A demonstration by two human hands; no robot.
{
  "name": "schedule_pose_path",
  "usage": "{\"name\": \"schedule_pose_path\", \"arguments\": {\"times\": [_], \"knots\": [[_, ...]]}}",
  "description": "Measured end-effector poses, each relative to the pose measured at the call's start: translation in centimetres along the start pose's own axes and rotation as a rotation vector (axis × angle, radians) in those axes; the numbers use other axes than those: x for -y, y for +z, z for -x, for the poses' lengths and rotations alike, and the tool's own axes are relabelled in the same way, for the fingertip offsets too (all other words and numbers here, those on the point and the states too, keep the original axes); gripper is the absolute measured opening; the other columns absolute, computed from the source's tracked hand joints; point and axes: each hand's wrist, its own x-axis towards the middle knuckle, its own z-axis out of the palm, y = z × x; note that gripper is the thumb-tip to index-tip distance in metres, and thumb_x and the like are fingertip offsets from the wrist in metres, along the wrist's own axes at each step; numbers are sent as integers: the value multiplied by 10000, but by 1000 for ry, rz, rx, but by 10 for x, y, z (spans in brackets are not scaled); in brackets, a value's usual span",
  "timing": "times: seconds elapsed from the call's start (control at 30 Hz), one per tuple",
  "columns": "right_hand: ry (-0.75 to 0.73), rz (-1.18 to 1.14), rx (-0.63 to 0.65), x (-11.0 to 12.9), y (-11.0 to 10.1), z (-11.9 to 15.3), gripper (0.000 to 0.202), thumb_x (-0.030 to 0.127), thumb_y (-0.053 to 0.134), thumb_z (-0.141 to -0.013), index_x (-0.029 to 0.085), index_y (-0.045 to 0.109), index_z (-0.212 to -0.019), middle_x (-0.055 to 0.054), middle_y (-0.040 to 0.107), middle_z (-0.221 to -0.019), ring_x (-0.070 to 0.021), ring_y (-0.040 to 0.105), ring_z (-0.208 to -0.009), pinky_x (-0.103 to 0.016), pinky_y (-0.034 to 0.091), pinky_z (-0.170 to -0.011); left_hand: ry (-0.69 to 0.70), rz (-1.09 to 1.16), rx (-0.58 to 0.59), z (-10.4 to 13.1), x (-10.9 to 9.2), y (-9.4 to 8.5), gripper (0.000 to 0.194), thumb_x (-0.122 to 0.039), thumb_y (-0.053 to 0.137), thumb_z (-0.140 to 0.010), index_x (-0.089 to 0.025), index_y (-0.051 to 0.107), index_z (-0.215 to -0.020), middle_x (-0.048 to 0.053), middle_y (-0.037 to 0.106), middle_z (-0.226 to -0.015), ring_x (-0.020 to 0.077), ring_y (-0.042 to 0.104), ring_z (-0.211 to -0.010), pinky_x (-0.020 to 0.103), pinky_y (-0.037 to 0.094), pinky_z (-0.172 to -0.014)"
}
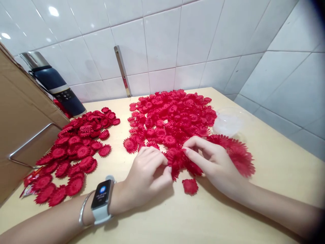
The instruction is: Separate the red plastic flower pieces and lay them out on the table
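Both hands are at the near edge of a large heap of red flower-shaped pieces [177, 115] on the pale table. My left hand [149, 171], with a smartwatch [102, 198] on its wrist, pinches the edge of a red flower piece [174, 161] between thumb and fingers. On that piece's other side, my right hand [210, 159] has thumb and index finger pressed together at a small red bit; whether it belongs to the same piece is unclear. One small red piece [190, 186] lies apart, below the hands. Fanned-out red pieces [237, 154] lie beyond my right wrist.
At the left is a second pile of thicker red flowers [76, 149], beside a cardboard box [22, 112] and a dark blue bottle [59, 86]. A clear plastic item [227, 123] sits right of the heap. Tiled walls [162, 44] border the table [274, 156].
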Motion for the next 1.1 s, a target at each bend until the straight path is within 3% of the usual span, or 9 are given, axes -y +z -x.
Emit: {"name": "schedule_pose_path", "arguments": {"times": [0.17,0.37,0.53,0.67,0.8,1.1], "knots": [[26,-18,-68,0,0,0,151,263,439,-839,204,477,-705,34,475,-618,-111,431,-539,-231,342,-473,-61,34,-36,-1,1,-1,196,-100,433,-775,-179,396,-599,-9,478,-605,133,416,-616,274,353,-613],[73,-80,-41,-1,-1,-4,143,220,443,-807,205,466,-667,39,478,-622,-119,445,-575,-240,353,-516,-68,114,-178,2,1,-3,194,-85,406,-782,-184,407,-615,-2,462,-617,136,418,-598,275,349,-573],[167,-148,-257,-7,-2,-9,189,168,422,-785,203,397,-601,53,413,-577,-108,409,-559,-230,328,-506,-59,159,-275,4,5,-3,185,-100,373,-756,-208,332,-612,-11,394,-599,140,376,-553,279,322,-513],[114,-209,-117,-6,-1,-7,180,243,435,-831,204,432,-655,51,430,-602,-108,414,-578,-233,332,-518,-139,147,-215,3,8,-1,181,-130,378,-785,-204,352,-622,-2,420,-624,145,390,-577,288,330,-540],[70,-190,-59,-2,0,-5,190,256,425,-858,197,459,-681,44,443,-621,-104,416,-591,-233,339,-536,-182,138,-170,2,8,-1,194,-164,374,-817,-199,374,-627,-9,424,-624,141,394,-584,283,339,-559],[52,-191,-31,2,-1,-4,198,296,430,-868,192,491,-711,25,479,-656,-113,441,-586,-233,363,-517,-204,117,-130,2,8,0,193,-189,390,-835,-195,393,-642,-14,467,-637,135,432,-604,266,363,-581]]}}
